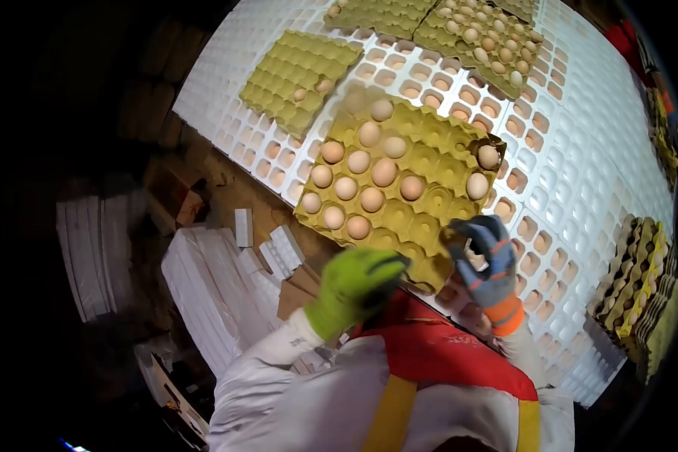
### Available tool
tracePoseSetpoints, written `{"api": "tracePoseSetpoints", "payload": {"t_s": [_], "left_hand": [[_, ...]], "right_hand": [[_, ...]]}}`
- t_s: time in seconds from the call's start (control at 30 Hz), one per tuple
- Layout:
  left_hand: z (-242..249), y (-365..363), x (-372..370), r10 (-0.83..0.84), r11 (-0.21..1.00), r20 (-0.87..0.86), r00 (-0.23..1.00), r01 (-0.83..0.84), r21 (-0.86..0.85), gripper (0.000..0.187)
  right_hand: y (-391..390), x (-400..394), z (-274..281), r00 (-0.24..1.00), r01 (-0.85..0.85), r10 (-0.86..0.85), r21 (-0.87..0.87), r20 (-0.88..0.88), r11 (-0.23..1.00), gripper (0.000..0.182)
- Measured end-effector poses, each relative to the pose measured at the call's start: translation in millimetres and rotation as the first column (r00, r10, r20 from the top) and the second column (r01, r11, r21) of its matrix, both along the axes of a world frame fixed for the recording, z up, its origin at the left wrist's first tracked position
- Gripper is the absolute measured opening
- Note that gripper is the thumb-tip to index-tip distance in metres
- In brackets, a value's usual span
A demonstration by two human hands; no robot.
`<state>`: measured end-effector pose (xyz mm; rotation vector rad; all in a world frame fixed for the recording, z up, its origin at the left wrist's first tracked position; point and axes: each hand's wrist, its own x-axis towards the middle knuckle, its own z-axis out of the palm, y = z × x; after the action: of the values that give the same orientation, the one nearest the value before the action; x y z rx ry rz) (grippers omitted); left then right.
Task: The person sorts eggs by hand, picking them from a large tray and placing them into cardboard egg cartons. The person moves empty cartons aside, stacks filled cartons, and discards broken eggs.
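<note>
A yellow-green egg tray (450, 160) lies at a slant in front of me on white packs of eggs. Its left half holds several eggs (384, 172); two more sit by its right edge, and many cups at the middle and right are bare. My left hand (358, 290), in a green glove, is at the tray's near edge, its fingers smeared by motion. At the near right edge is my right hand (490, 260), in a grey-blue glove with an orange cuff. Its fingers are curled with their tips over the tray's edge; what they hold is hidden.
Further off lie another tray (297, 75) with two eggs and a fuller egg tray (482, 45). White egg packs (572, 158) cover the surface. Stacked trays (633, 279) stand at the right. White wrapped stacks (211, 294) and a cardboard box (175, 192) sit lower left.
</note>
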<state>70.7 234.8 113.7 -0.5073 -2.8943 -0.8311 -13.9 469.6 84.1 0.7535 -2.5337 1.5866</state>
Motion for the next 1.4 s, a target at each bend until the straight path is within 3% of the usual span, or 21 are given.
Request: {"api": "tracePoseSetpoints", "payload": {"t_s": [0.1, 0.17, 0.3, 0.33, 0.43, 0.5, 0.57, 0.6, 0.67, 0.73, 0.83, 0.9, 0.97, 1.0, 1.03, 1.1, 1.13, 1.17, 1.23, 1.3, 1.4], "left_hand": [[-1, -86, -9, 0.183, 0.957, -0.066, 0.981, -0.193, -0.215, 0.035], [3, -100, -24, 0.037, 0.929, -0.032, 0.999, -0.046, -0.366, 0.037], [-3, -119, -44, -0.157, 0.869, 0.119, 0.980, 0.195, -0.456, 0.039], [-5, -127, -49, -0.211, 0.857, 0.124, 0.970, 0.244, -0.453, 0.042], [-9, -148, -57, -0.178, 0.982, 0.067, 0.982, 0.174, 0.069, 0.048], [1, -152, -55, -0.062, 0.807, 0.446, 0.893, -0.218, 0.548, 0.040], [-13, -151, -61, -0.080, 0.550, 0.455, 0.887, -0.341, 0.762, 0.042], [-15, -159, -67, -0.146, 0.655, 0.454, 0.879, -0.258, 0.710, 0.051], [8, -147, -90, -0.166, 0.976, 0.167, 0.972, 0.138, 0.168, 0.055], [1, -131, -102, -0.212, 0.935, 0.111, 0.971, 0.234, -0.266, 0.051], [-25, -115, -99, -0.243, 0.796, 0.075, 0.967, 0.243, -0.554, 0.048], [-19, -125, -95, -0.212, 0.941, 0.124, 0.969, 0.237, -0.243, 0.047], [-5, -137, -97, -0.168, 0.979, 0.339, 0.926, 0.117, 0.166, 0.047], [-9, -143, -95, -0.163, 0.918, 0.400, 0.902, -0.010, 0.397, 0.045], [-23, -146, -94, -0.270, 0.708, 0.339, 0.901, -0.053, 0.705, 0.044], [-4, -143, -101, -0.392, 0.377, 0.555, 0.734, -0.422, 0.824, 0.050], [0, -144, -110, -0.396, 0.449, 0.606, 0.690, -0.430, 0.783, 0.051], [-15, -137, -123, -0.342, 0.621, 0.457, 0.821, -0.167, 0.766, 0.047], [-20, -119, -141, -0.256, 0.879, 0.110, 0.961, 0.184, 0.440, 0.045], [-2, -99, -152, -0.255, 0.967, -0.002, 0.967, 0.255, -0.011, 0.045], [-20, -77, -158, -0.247, 0.943, 0.019, 0.969, 0.245, -0.223, 0.040]], "right_hand": [[-93, -3, 12, 0.975, -0.107, 0.180, 0.433, -0.130, 0.895, 0.035], [-139, -4, -7, 0.964, -0.187, 0.262, 0.615, -0.033, 0.766, 0.033], [-126, -12, 12, 0.981, -0.191, 0.179, 0.295, 0.068, 0.936, 0.035], [-109, -20, 25, 0.889, -0.299, 0.212, 0.163, 0.407, 0.940, 0.039], [-94, -28, 17, 0.906, -0.074, 0.136, -0.167, 0.401, 0.983, 0.056], [-109, -30, 24, 0.986, -0.073, 0.028, 0.277, 0.161, 0.958, 0.055], [-144, -31, 25, 0.999, -0.027, 0.045, 0.678, -0.009, 0.734, 0.044], [-156, -29, 6, 0.987, 0.028, 0.096, 0.716, -0.132, 0.698, 0.042], [-157, -28, 13, 0.996, -0.002, 0.060, 0.634, -0.071, 0.774, 0.039], [-140, -25, 31, 0.994, -0.039, -0.007, 0.408, 0.112, 0.912, 0.034], [-90, -15, 17, 0.875, 0.119, 0.009, -0.232, 0.485, 0.966, 0.037], [-61, -12, 25, 0.595, 0.385, 0.145, -0.439, 0.791, 0.812, 0.044], [-64, -19, 29, 0.648, 0.402, 0.037, -0.383, 0.760, 0.832, 0.042], [-68, -25, 25, 0.752, 0.288, -0.128, -0.148, 0.647, 0.946, 0.041], [-66, -40, 7, 0.974, 0.069, -0.101, 0.158, 0.202, 0.985, 0.041], [-102, -42, 33, 0.978, 0.157, -0.209, 0.636, 0.007, 0.756, 0.037], [-115, -44, 29, 0.979, 0.193, -0.164, 0.781, -0.117, 0.593, 0.034], [-124, -48, 23, 0.989, 0.106, -0.135, 0.905, -0.054, 0.411, 0.033], [-123, -49, 24, 0.988, 0.099, -0.152, 0.906, -0.038, 0.413, 0.031], [-103, -44, 30, 0.984, 0.149, -0.171, 0.719, -0.043, 0.679, 0.030], [-71, -32, 21, 0.863, 0.111, -0.117, 0.043, 0.492, 0.993, 0.038]]}}
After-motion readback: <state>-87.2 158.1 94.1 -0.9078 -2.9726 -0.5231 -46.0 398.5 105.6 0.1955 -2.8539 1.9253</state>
